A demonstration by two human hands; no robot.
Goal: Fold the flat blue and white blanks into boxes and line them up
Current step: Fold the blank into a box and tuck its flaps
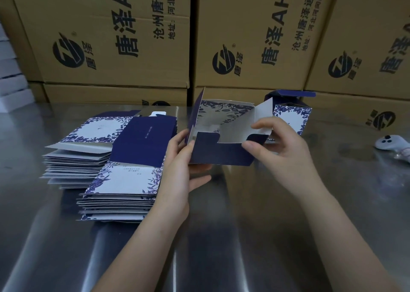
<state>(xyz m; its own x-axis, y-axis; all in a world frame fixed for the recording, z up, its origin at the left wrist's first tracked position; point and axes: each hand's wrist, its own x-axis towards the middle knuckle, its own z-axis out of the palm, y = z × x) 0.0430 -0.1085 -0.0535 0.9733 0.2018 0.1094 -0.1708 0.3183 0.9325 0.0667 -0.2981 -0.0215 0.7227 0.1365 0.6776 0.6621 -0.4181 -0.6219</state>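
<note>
Left hand [177, 165] grips the half-folded box [221, 153] at its 9 o'clock end; right hand [281, 149] pinches its 3 o'clock flap.

You're in a packing room or warehouse — printed brown shipping cartons [115, 34] stacked wall-like behind a bare steel surface [221, 236], with piles of flat blue and white blanks [115, 158] on it.
</note>
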